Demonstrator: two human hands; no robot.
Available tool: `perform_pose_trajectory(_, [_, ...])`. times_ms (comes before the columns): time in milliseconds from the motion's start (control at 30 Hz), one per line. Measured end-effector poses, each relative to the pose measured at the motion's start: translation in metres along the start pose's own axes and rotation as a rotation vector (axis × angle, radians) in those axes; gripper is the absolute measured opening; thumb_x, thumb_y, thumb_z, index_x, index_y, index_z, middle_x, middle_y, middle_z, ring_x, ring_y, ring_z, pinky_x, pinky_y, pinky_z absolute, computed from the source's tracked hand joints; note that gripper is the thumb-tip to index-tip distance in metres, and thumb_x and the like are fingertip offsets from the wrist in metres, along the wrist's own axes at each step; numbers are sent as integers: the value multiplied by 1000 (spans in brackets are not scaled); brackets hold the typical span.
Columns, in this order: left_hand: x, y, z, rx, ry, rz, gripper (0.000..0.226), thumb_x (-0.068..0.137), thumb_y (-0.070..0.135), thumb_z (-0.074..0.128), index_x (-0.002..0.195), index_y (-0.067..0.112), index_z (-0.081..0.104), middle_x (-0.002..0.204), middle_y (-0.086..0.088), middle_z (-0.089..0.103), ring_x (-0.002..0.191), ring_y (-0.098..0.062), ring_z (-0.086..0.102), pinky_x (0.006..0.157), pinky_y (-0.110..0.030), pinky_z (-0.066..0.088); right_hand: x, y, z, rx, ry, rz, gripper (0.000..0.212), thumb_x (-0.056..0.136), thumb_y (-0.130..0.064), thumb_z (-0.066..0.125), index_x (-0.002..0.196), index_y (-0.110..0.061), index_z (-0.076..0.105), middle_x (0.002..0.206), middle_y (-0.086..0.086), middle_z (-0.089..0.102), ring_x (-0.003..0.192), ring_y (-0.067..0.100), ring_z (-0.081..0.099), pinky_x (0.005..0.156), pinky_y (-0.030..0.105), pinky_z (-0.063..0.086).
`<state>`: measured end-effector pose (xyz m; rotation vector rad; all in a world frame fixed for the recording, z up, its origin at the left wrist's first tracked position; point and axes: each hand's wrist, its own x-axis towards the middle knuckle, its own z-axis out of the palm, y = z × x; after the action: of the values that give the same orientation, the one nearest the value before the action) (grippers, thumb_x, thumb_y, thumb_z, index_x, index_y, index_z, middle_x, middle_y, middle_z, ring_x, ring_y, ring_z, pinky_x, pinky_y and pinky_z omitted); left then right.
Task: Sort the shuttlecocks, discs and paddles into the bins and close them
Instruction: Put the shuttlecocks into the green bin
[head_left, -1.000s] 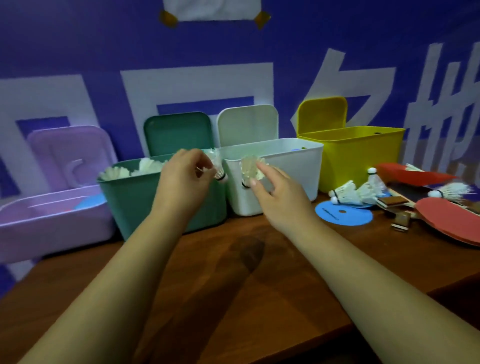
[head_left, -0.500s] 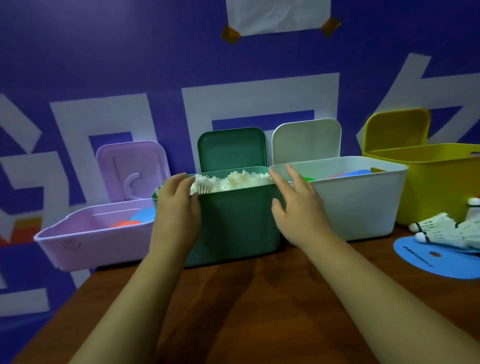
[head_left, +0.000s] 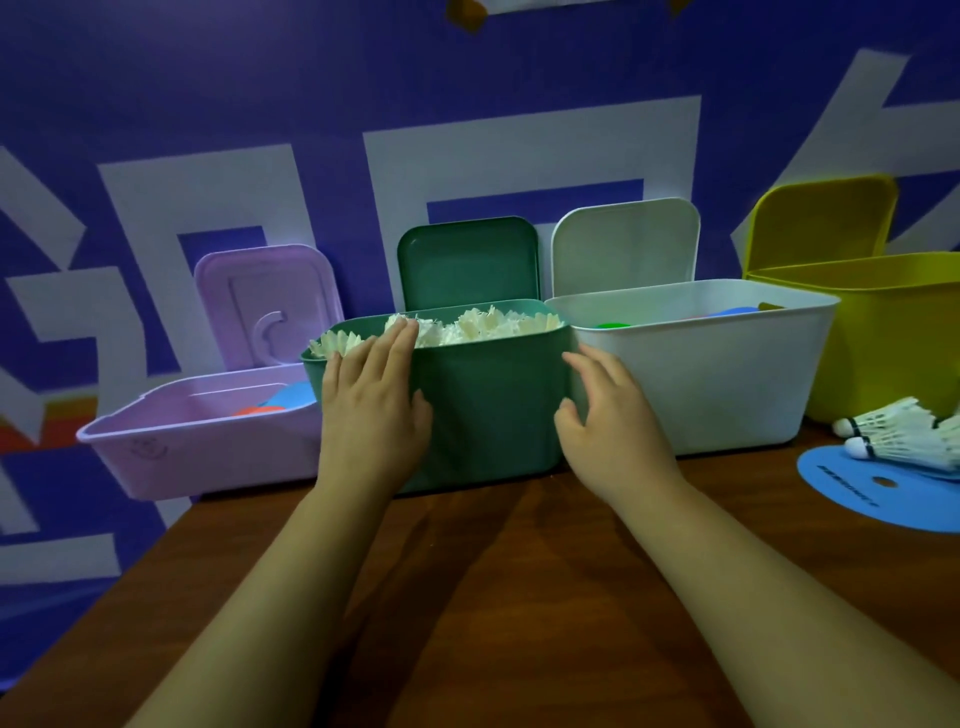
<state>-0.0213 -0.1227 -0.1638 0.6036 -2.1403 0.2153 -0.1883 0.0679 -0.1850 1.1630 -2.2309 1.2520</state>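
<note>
**Mia:** What is in the green bin (head_left: 493, 415)?

**Tom:** White shuttlecocks (head_left: 488, 327), piled up to the rim. Its lid (head_left: 467, 265) stands up at the back (all four bins have their lids up).

**Mia:** Where are the hands?

**Tom:** The left hand (head_left: 371, 410) lies flat on the bin's front wall. Its fingers are straight and the tips reach over the rim onto the feathers. The right hand (head_left: 610, 421) is at the bin's right corner, with loose fingers that hold nothing. The hands are apart.

**Mia:** And the other bins?

**Tom:** The purple bin (head_left: 208, 447) on the left has discs (head_left: 291, 397) in it, blue and orange. The white bin (head_left: 727, 374) on the right has more discs (head_left: 737, 312). I cannot see inside the yellow bin (head_left: 893, 338).

**Mia:** Is anything left out?

**Tom:** Two loose shuttlecocks (head_left: 898, 431) lie on the far edge of a big blue disc (head_left: 883, 499) on the table (head_left: 519, 597), by the yellow bin.
</note>
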Motion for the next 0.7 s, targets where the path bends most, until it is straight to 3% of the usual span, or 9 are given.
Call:
perform_pose_trajectory(100, [0, 3, 0, 48, -32, 9, 81, 90, 22, 65, 162, 30, 28, 159, 3, 43, 145, -30, 35, 126, -57, 21, 0, 3, -2, 9, 2, 11, 54, 103, -22, 54, 156, -22, 46, 159, -7, 42, 144, 15, 42, 121, 36, 38])
perform_pose_trajectory(267, [4, 2, -3, 32, -71, -23, 71, 89, 21, 62, 156, 31, 39, 149, 2, 54, 138, -30, 38, 124, -59, 23, -1, 3, -1, 35, 3, 30, 47, 102, -22, 55, 149, -22, 53, 150, -7, 48, 134, 14, 50, 113, 35, 45])
perform_pose_trajectory(400, [0, 5, -3, 30, -80, -17, 71, 89, 21, 61, 156, 24, 37, 159, -1, 44, 147, -32, 32, 124, -60, 21, -1, 4, 1, 42, -5, 31, 42, 103, -23, 55, 145, -23, 56, 146, -8, 48, 127, 12, 51, 106, 31, 48])
perform_pose_trajectory(500, [-7, 17, -6, 33, 43, 44, 73, 86, 11, 61, 155, 9, 39, 169, -12, 28, 153, -37, 26, 126, -56, 22, 0, 4, 1, 53, 11, 35, 41, 103, -22, 55, 144, -23, 56, 143, -8, 48, 125, 11, 52, 102, 29, 48])
perform_pose_trajectory(567, [-15, 31, -5, -27, 77, 115, 69, 86, 9, 61, 152, 4, 42, 166, -16, 32, 151, -37, 32, 125, -53, 27, -1, 3, 0, 58, 21, 41, 40, 103, -22, 55, 143, -23, 57, 141, -7, 49, 123, 11, 52, 101, 29, 48])
perform_pose_trajectory(700, [-37, 71, 4, -126, -93, 189, 59, 88, 16, 61, 145, 6, 49, 159, -15, 39, 142, -33, 41, 118, -46, 36, -1, 2, -9, 40, 37, 75, 38, 103, -20, 55, 140, -21, 60, 139, -2, 51, 121, 16, 54, 96, 27, 45])
